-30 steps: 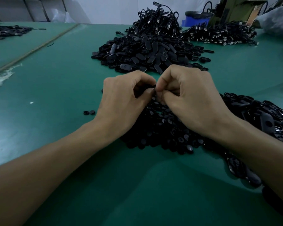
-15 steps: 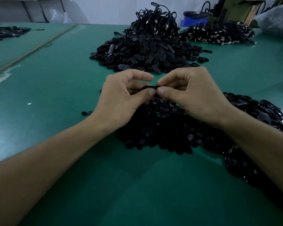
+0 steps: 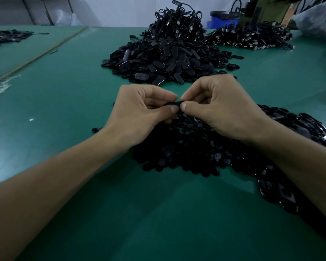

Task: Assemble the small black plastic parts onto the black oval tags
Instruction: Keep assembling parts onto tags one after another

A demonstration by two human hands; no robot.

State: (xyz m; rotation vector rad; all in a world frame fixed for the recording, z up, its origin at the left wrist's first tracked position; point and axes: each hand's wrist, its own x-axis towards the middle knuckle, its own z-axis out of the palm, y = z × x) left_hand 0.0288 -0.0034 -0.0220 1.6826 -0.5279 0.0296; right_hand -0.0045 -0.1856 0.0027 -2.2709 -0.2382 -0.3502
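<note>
Over the middle of the green table (image 3: 64, 85), just above the heap of small black parts (image 3: 186, 149): one black oval tag (image 3: 172, 103), pinched at its left end by the left hand (image 3: 139, 113) and at its right end by the right hand (image 3: 220, 108), fingers curled. Toward the far edge, a large pile of tags (image 3: 164, 61).

Wide green-topped table (image 3: 64, 95) under dim bluish light, pale strip (image 3: 36, 57) running along its left side, plain pale wall (image 3: 120, 10) behind, blue bin (image 3: 215, 23) with a black liner, clear plastic sheeting (image 3: 316, 21) at far right.
</note>
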